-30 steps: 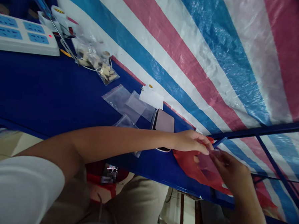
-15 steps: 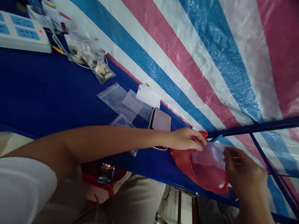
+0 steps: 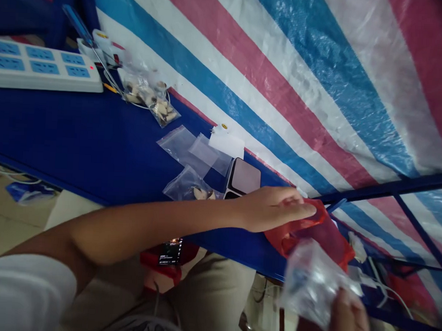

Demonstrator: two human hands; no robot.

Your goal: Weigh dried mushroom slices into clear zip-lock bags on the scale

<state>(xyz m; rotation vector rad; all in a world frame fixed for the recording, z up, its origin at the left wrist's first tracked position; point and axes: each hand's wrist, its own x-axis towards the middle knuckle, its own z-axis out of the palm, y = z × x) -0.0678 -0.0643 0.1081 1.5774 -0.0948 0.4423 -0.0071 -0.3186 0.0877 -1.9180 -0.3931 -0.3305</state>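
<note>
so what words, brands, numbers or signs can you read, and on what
Nothing readable.
Dark screen: lines too small and blurred.
Yellow mark by the white paper: too small.
Another yellow mark near the power strip: too small.
Clear bag in the right hand: blurred, no text made out.

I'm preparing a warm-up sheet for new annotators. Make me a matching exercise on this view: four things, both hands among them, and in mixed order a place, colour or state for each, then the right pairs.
Column one
1. left hand
2. right hand
3. power strip
4. striped sheet

Column two
A. white, with blue sockets and a small red light
B. holding a clear plastic bag
C. blue, white and red
D. holding the red bag at its edge

Right pairs: 1-D, 2-B, 3-A, 4-C
</note>
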